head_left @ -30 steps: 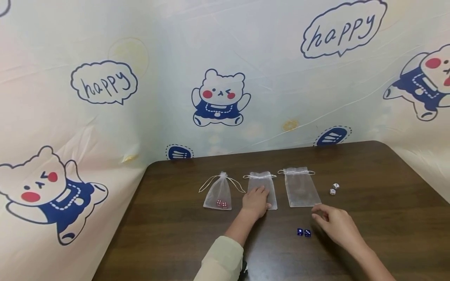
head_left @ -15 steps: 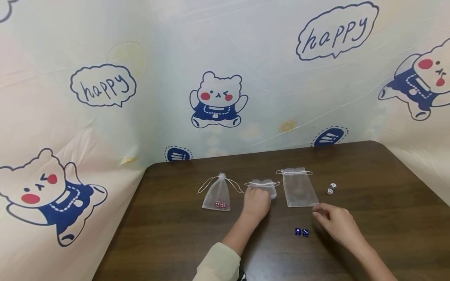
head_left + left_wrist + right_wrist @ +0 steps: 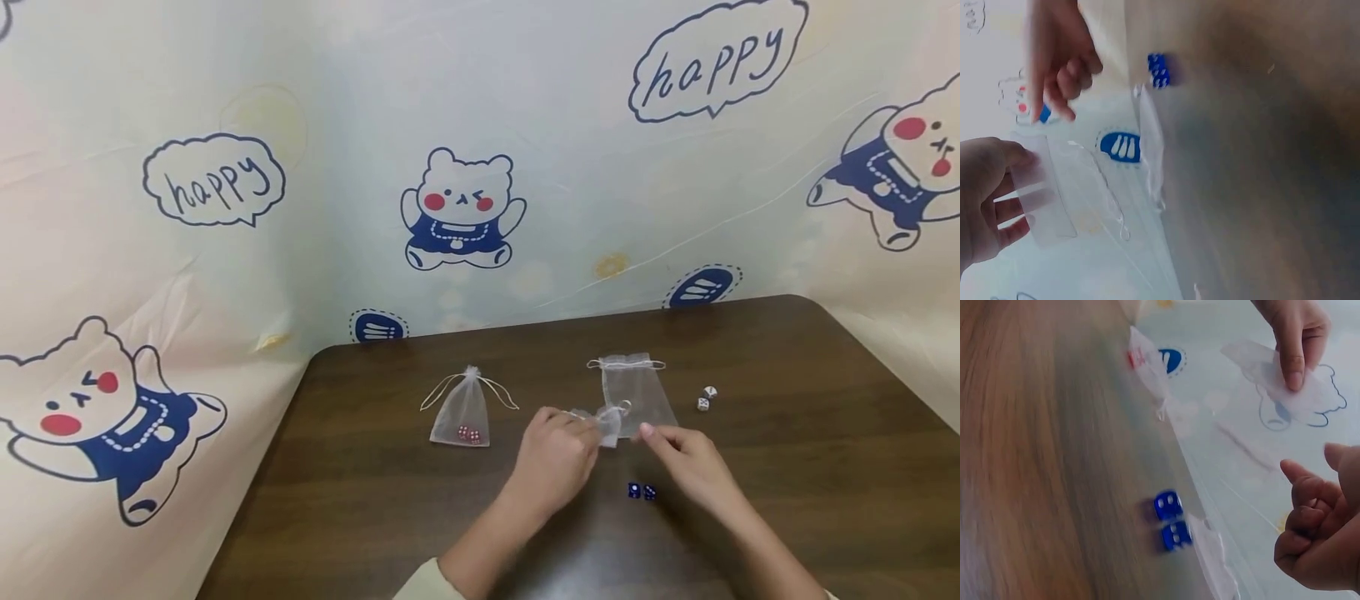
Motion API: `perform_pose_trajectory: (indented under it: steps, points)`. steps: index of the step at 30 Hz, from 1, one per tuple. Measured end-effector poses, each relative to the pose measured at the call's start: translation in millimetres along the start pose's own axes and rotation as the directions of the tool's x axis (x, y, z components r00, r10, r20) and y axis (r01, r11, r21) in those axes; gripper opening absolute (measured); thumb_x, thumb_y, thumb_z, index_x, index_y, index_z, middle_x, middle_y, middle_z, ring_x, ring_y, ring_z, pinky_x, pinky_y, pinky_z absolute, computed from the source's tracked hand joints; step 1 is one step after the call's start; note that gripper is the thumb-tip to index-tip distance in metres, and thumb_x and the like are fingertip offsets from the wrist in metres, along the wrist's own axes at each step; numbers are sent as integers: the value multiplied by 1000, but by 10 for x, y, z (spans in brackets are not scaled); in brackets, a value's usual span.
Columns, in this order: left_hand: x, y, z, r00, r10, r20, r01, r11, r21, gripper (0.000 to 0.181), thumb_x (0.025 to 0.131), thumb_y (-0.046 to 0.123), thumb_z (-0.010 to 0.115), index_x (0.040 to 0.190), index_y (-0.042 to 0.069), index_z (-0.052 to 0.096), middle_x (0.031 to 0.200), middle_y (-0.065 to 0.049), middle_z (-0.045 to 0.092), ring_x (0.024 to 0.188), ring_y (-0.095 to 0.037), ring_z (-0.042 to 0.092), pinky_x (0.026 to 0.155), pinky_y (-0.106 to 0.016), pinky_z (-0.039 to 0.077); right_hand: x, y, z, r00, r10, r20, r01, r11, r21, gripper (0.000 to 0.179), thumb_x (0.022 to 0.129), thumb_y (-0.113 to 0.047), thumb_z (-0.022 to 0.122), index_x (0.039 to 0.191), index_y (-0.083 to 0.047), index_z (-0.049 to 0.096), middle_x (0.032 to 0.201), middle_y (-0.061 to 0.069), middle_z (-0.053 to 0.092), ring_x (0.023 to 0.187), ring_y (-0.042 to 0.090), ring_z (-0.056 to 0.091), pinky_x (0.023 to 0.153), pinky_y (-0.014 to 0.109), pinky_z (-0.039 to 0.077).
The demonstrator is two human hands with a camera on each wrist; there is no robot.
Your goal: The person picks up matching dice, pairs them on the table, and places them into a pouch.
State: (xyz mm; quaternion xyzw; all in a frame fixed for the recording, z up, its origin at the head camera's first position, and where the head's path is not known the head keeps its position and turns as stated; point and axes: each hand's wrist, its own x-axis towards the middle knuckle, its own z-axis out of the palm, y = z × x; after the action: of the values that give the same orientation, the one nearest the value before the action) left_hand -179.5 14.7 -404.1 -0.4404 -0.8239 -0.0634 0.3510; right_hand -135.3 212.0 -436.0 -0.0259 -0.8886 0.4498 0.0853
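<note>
A sheer white drawstring pouch (image 3: 611,427) is lifted off the table, gripped by my left hand (image 3: 558,454) between thumb and fingers. The left wrist view shows this pouch (image 3: 1054,197) spread over the left fingers, its cord trailing. Close by on the right, my right hand (image 3: 693,467) holds nothing; in the right wrist view its thumb and index finger stand apart and the other fingers curl loosely. Behind the hands lies another flat sheer pouch (image 3: 637,396), partly covered by the held one. Two blue dice (image 3: 642,491) sit on the table below and between the hands.
On the left, a cinched sheer pouch (image 3: 460,412) has red dice (image 3: 469,434) inside. Two white dice (image 3: 706,398) lie right of the flat pouch. The brown table (image 3: 345,500) ends at a printed cloth backdrop (image 3: 570,167).
My left hand has picked up the middle pouch from the table and brought it right, toward my right hand. The right hand has shifted slightly left. The dice stay put.
</note>
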Motion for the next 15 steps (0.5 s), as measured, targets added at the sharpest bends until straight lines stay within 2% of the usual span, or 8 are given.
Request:
perform_pose_trajectory:
  steps: [5, 8, 11, 15]
  points:
    - [-52, 169, -23, 996, 86, 16, -87, 994, 64, 9, 80, 21, 64, 74, 23, 71, 89, 12, 69, 79, -6, 61, 74, -24, 41, 39, -60, 65, 996, 85, -16, -84, 996, 21, 34, 92, -33, 57, 83, -5, 74, 83, 10, 67, 75, 18, 56, 64, 31, 42]
    - [-91, 230, 7, 991, 127, 31, -130, 985, 113, 13, 82, 20, 60, 73, 22, 70, 92, 11, 68, 80, -6, 60, 75, -25, 41, 42, -57, 103, 995, 102, -14, -101, 995, 18, 28, 86, -31, 64, 84, -5, 74, 87, 9, 69, 78, 19, 60, 65, 30, 44]
    - [-129, 246, 45, 992, 126, 33, -129, 983, 134, 13, 81, 19, 60, 74, 22, 70, 93, 11, 68, 79, -5, 60, 75, -25, 41, 41, -51, 120, 996, 85, -11, -85, 996, 37, 24, 83, -26, 67, 87, -4, 74, 90, 10, 69, 81, 20, 62, 68, 30, 46]
    - [-176, 224, 70, 995, 89, 45, -93, 990, 108, 7, 79, 23, 63, 79, 23, 70, 94, 12, 68, 79, -5, 60, 74, -25, 40, 31, -47, 123, 998, 38, -42, -35, 997, 69, 19, 82, -20, 68, 87, -2, 72, 82, 8, 69, 70, 14, 58, 61, 26, 45]
